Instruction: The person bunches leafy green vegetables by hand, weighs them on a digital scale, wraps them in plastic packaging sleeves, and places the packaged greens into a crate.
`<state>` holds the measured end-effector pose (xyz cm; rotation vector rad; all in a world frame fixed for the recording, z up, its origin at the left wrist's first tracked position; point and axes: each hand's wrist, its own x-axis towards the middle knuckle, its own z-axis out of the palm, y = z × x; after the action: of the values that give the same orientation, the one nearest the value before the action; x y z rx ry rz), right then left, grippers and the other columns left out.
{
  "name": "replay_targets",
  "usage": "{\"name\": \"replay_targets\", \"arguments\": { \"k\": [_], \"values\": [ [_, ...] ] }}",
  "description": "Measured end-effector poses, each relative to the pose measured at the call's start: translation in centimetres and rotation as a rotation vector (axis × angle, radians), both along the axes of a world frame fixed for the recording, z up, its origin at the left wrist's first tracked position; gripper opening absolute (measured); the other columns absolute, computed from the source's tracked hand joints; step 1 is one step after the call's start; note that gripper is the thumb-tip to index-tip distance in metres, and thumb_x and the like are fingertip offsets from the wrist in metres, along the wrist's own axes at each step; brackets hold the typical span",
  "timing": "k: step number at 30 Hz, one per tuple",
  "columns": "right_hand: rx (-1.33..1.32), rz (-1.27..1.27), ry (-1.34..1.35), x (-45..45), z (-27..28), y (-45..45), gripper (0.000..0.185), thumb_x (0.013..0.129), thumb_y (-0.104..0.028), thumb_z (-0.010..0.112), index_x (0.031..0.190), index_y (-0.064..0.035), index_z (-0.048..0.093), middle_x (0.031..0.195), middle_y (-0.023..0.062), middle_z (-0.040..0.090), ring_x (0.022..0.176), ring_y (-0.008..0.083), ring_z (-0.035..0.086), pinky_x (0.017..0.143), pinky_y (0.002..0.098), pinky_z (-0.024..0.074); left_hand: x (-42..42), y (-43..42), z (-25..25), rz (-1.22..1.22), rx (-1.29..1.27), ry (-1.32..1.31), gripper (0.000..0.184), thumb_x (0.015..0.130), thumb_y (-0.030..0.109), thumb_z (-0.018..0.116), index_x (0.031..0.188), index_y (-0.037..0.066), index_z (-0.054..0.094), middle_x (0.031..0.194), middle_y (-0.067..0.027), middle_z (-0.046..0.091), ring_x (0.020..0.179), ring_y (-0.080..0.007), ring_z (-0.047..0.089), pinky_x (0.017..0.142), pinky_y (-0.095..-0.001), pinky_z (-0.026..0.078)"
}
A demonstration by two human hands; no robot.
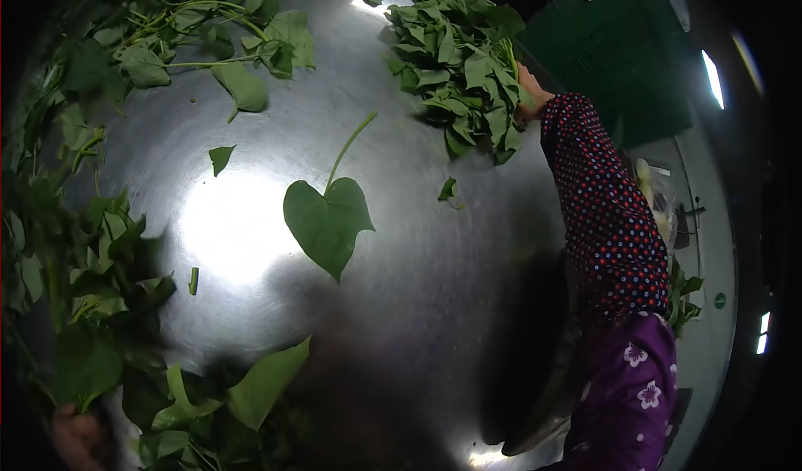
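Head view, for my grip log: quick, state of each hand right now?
Left hand: by a leaf, dim; open or closed cannot be told.
Right hand: at the leafy bunch, partly hidden; grip cannot be told.

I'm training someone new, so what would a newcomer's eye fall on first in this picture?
Probably the single heart-shaped leaf lying near the middle of the shiny metal surface, beside a bright glare. Next, the big leafy bunch at the top, right of centre, with the right hand at its edge. Then the dotted sleeve down the right side.
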<state>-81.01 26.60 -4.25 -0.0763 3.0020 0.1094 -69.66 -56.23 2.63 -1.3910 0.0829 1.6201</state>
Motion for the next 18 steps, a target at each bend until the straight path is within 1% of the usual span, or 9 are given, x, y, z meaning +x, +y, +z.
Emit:
{"name": "replay_targets", "arguments": {
  "k": [3, 8, 9, 11, 12, 14, 15, 17, 18],
  "values": [
    [-0.403, -0.190, 0.069, 0.2, -0.2, -1.3, 0.080, 0.071, -0.034, 0.066, 0.133, -0.0073, 0.024, 0.129, 0.0191, 0.039, 0.120, 0.0309, 0.038, 0.099, 0.0345, 0.0310, -0.3, -0.7, 1.0, -0.013, 0.007, -0.033, 0.056, 0.085, 0.051, 0.038, 0.119, 0.006, 0.045, 0.105, -0.0071, 0.047, 0.086, -0.0197, 0.045, 0.070, -0.0243, 0.038],
    [-0.122, -0.200, 0.236, 1.2, -0.4, -1.7, 0.057, 0.074, -0.037, 0.060, 0.121, -0.0109, 0.044, 0.111, 0.0162, 0.055, 0.105, 0.0318, 0.051, 0.088, 0.0378, 0.0407, -0.1, -0.7, 2.6, -0.004, -0.012, -0.015, 0.055, 0.085, 0.050, 0.039, 0.117, 0.006, 0.046, 0.104, -0.0074, 0.047, 0.086, -0.0203, 0.046, 0.070, -0.0251, 0.039],
    [-0.180, -0.252, 0.214, 1.8, 0.1, -2.4, 0.056, 0.075, -0.038, 0.058, 0.122, -0.0124, 0.043, 0.109, 0.0171, 0.056, 0.103, 0.0326, 0.052, 0.087, 0.0378, 0.0413, 0.2, -0.4, 2.8, 0.001, -0.024, 0.006, 0.055, 0.085, 0.050, 0.039, 0.117, 0.006, 0.046, 0.104, -0.0077, 0.048, 0.086, -0.0205, 0.046, 0.070, -0.0254, 0.039],
    [-0.173, -0.341, 0.213, 2.1, 0.3, -4.5, 0.043, 0.079, -0.020, 0.055, 0.118, -0.0056, 0.043, 0.108, 0.0164, 0.055, 0.101, 0.0296, 0.053, 0.086, 0.0318, 0.0404, 0.8, 0.6, 3.2, 0.022, -0.092, 0.091, 0.053, 0.085, 0.048, 0.040, 0.116, 0.006, 0.046, 0.104, -0.0081, 0.048, 0.086, -0.0209, 0.047, 0.070, -0.0262, 0.039],
    [-0.154, -0.376, 0.238, 2.2, -0.1, -4.6, 0.059, 0.074, -0.029, 0.060, 0.127, -0.0163, 0.037, 0.106, 0.0183, 0.057, 0.101, 0.0339, 0.053, 0.086, 0.0377, 0.0418, 1.2, 0.8, 3.5, 0.045, -0.136, 0.149, 0.052, 0.085, 0.047, 0.040, 0.116, 0.006, 0.047, 0.104, -0.0083, 0.048, 0.086, -0.0211, 0.047, 0.070, -0.0265, 0.039],
    [-0.155, -0.496, 0.121, 2.0, 0.3, -5.1, 0.064, 0.070, -0.023, 0.064, 0.127, -0.0156, 0.035, 0.111, 0.0166, 0.055, 0.103, 0.0329, 0.053, 0.088, 0.0398, 0.0406, 2.1, 2.0, 4.0, 0.060, -0.307, 0.361, 0.051, 0.085, 0.046, 0.041, 0.115, 0.005, 0.047, 0.104, -0.0087, 0.049, 0.086, -0.0216, 0.047, 0.071, -0.0273, 0.040],
    [-0.132, -0.563, 0.055, 2.4, 1.8, -7.3, 0.065, 0.069, -0.022, 0.066, 0.126, -0.0152, 0.035, 0.112, 0.0162, 0.055, 0.104, 0.0324, 0.052, 0.089, 0.0406, 0.0401, 3.0, 3.3, 4.3, -0.002, -0.496, 0.605, 0.050, 0.085, 0.045, 0.041, 0.114, 0.005, 0.047, 0.104, -0.0090, 0.049, 0.086, -0.0218, 0.048, 0.071, -0.0276, 0.040],
    [-0.184, -0.622, 0.133, 2.9, 1.6, -8.2, 0.072, 0.063, -0.020, 0.071, 0.124, -0.0159, 0.033, 0.122, 0.0162, 0.047, 0.111, 0.0320, 0.047, 0.092, 0.0451, 0.0378, 5.4, 6.8, 3.7, -0.392, -1.117, 1.251, 0.048, 0.085, 0.043, 0.041, 0.113, 0.005, 0.048, 0.104, -0.0094, 0.049, 0.086, -0.0222, 0.048, 0.071, -0.0284, 0.040],
    [-0.143, -0.664, 0.078, 3.1, 3.3, -10.1, 0.072, 0.062, -0.019, 0.071, 0.124, -0.0157, 0.034, 0.126, 0.0174, 0.042, 0.112, 0.0321, 0.046, 0.094, 0.0460, 0.0362, 6.6, 8.6, 3.2, -0.529, -1.366, 1.435, 0.047, 0.085, 0.042, 0.042, 0.113, 0.004, 0.048, 0.104, -0.0096, 0.050, 0.085, -0.0224, 0.049, 0.071, -0.0287, 0.041]
  ]
}}
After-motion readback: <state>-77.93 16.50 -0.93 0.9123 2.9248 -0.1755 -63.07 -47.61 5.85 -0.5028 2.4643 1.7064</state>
